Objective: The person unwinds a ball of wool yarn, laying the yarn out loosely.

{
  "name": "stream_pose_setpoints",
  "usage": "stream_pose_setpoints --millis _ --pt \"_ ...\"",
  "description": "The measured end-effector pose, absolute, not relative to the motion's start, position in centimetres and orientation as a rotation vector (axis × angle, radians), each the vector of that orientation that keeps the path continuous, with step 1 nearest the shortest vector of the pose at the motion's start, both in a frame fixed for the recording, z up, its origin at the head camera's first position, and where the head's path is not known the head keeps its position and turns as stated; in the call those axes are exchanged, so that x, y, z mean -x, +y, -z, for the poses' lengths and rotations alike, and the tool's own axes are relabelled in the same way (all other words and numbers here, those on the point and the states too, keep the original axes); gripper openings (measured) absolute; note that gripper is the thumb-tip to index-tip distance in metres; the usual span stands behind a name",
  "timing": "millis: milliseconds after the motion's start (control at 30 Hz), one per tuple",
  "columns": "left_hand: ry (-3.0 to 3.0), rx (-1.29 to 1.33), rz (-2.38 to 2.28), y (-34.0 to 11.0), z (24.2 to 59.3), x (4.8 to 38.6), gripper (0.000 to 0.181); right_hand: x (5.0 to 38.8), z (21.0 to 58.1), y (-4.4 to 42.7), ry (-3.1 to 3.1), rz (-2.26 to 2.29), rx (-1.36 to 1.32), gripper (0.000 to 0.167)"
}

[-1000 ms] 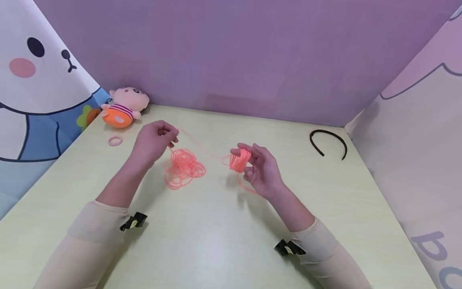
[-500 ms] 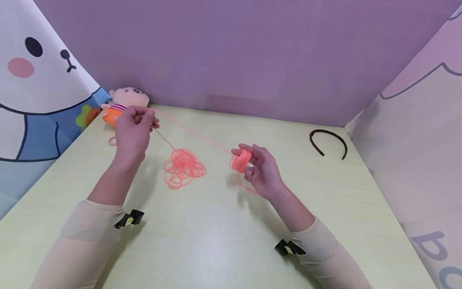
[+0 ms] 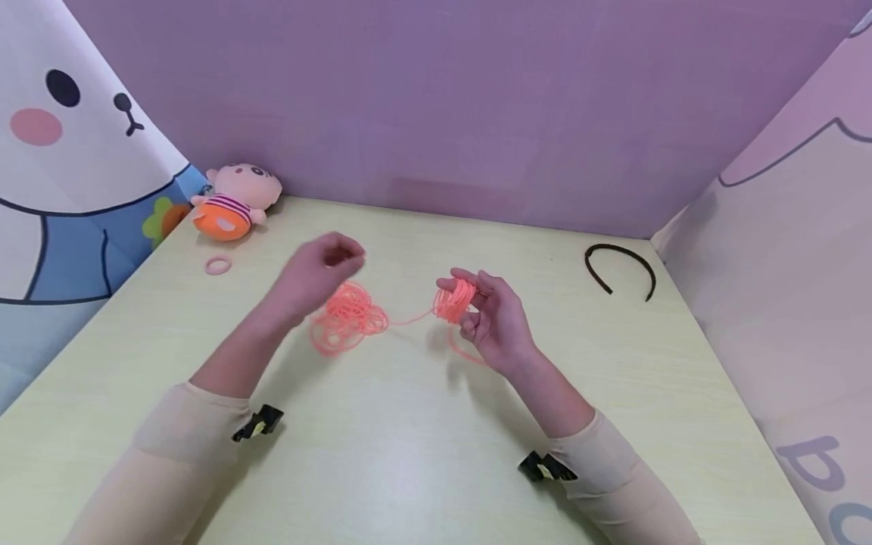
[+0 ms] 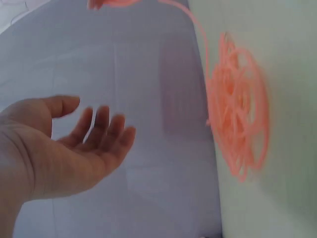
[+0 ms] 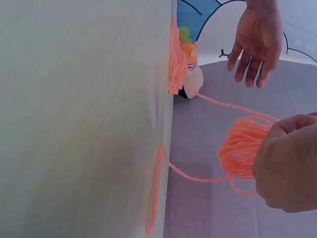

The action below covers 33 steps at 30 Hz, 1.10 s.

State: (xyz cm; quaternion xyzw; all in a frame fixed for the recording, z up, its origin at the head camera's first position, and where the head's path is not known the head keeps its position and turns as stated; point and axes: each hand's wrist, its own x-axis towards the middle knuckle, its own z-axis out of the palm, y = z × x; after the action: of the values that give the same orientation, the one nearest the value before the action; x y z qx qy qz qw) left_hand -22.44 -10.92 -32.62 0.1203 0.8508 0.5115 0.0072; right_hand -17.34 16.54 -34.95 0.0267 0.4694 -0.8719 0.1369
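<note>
A loop of coral-pink cord (image 3: 454,301) is wound round the fingers of my right hand (image 3: 500,325), which holds it above the middle of the table. In the right wrist view this hand (image 5: 290,166) grips the wound cord (image 5: 242,148) from the side. One strand runs from it to a loose tangle of the same cord (image 3: 347,318) on the table; a tail (image 3: 466,353) hangs below. My left hand (image 3: 316,274) hovers above the tangle. The left wrist view shows that hand (image 4: 74,153) with spread, relaxed fingers and nothing in it, apart from the tangled cord (image 4: 237,109).
A plush doll (image 3: 235,203) in orange lies at the back left, with a pink ring (image 3: 218,265) before it. At the back right lies a dark headband (image 3: 621,257). A purple wall (image 3: 436,113) closes off the back, with printed panels at both sides.
My left hand drew a strand out to the far left, then let it go and came back right. The strand now droops to the tangle. My right hand has hardly moved.
</note>
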Motion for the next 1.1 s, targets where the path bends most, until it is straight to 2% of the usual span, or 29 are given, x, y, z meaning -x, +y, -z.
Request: stream_pose_setpoints --millis 267,567,833,1100 --pt "2.440 -0.551 -1.509 -7.1 35.2 20.8 0.022 17.3 35.0 16.4 1.389 2.490 -0.026 0.045" --pt "2.360 -0.648 -1.548 -5.6 35.8 19.8 0.024 17.1 35.0 16.5 1.330 2.445 0.140 0.053" --pt "2.381 -0.620 -1.580 -5.5 35.4 19.6 0.011 17.0 35.1 16.6 1.286 2.448 0.193 0.055" --pt "2.377 -0.498 -1.691 -7.1 35.2 20.8 0.013 17.0 35.1 16.8 1.267 2.485 0.155 0.056"
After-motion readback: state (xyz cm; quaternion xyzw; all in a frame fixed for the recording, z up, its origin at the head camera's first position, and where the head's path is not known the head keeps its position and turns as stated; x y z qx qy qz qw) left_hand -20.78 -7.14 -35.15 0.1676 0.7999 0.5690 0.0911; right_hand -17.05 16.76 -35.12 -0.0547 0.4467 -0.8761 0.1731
